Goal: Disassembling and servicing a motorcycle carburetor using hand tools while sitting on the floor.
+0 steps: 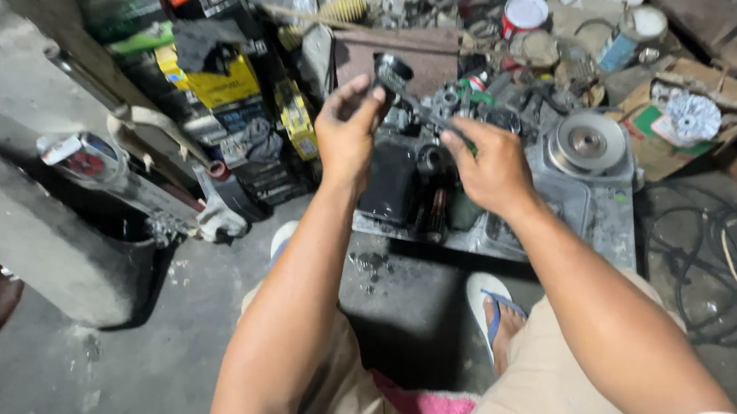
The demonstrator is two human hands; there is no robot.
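Observation:
My left hand [344, 132] is raised over a cluttered metal tray [613, 236] and grips the dark round head of a small metal part [391, 75]. My right hand [490, 167] holds the lower end of the thin rod-like tool [428, 111] that runs up to that part. Below both hands lie a black block-shaped engine piece [391, 184] and a small cylindrical part [437, 209]. My knees and sandalled feet [493, 308] frame the tray from the near side.
A round silver pulley disc [587, 143] sits on the tray's right side. Cardboard with a white fan wheel [692, 116] lies at right, cans [524, 10] behind. Black cables [712, 262] coil on the floor. A concrete block [14, 217] and boxes [223, 81] stand left.

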